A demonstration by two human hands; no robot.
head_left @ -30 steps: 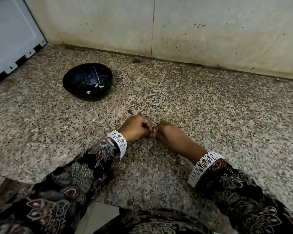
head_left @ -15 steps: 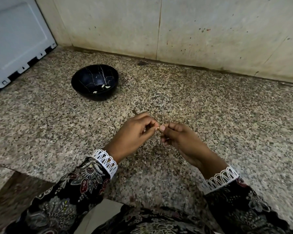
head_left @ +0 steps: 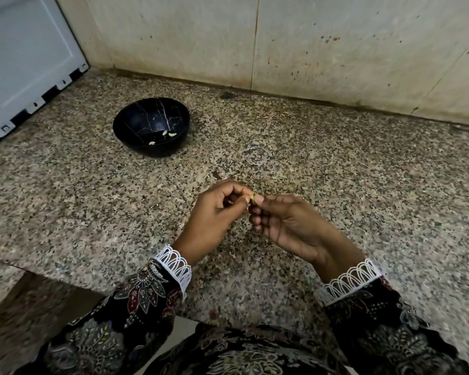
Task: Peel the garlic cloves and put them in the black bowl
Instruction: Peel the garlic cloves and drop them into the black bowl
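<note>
Dim, even light, soft shadows, no glare; wide-angle bending at the edges, slightly soft focus.

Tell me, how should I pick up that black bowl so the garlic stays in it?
Probably take the black bowl by its rim, coming straight down from above with a grip on its left and right sides. It stands upright and open on the speckled counter, its round walls curving in toward the base, so the rim is the easiest edge. Kept level, the peeled cloves should stay inside.

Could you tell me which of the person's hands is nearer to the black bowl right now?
The left hand. It sits just below and right of the black bowl, while the right hand is further right, beyond the left.
</note>
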